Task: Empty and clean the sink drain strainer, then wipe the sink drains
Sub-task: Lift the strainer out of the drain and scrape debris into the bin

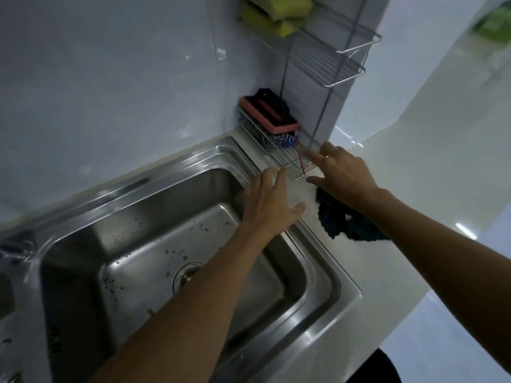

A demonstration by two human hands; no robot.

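A stainless steel sink point(154, 189) fills the lower left, its basin speckled with dark debris. The round drain strainer point(184, 275) sits in the basin floor, partly hidden behind my left forearm. My left hand point(272, 201) hovers over the sink's right rim, fingers apart and holding nothing. My right hand point(341, 172) reaches over the counter toward a wire rack point(287, 161), index finger extended at its front edge, nothing in it. A dark teal cloth point(340, 222) lies crumpled on the counter under my right wrist.
The wire rack holds a pink-and-black scrubbing sponge point(269, 116) and steel wool point(272, 139). An upper wire shelf point(326, 62) on the wall carries yellow sponges point(276, 15). White tiled wall behind; pale counter point(414, 175) to the right. A tap fitting point(16, 250) shows at far left.
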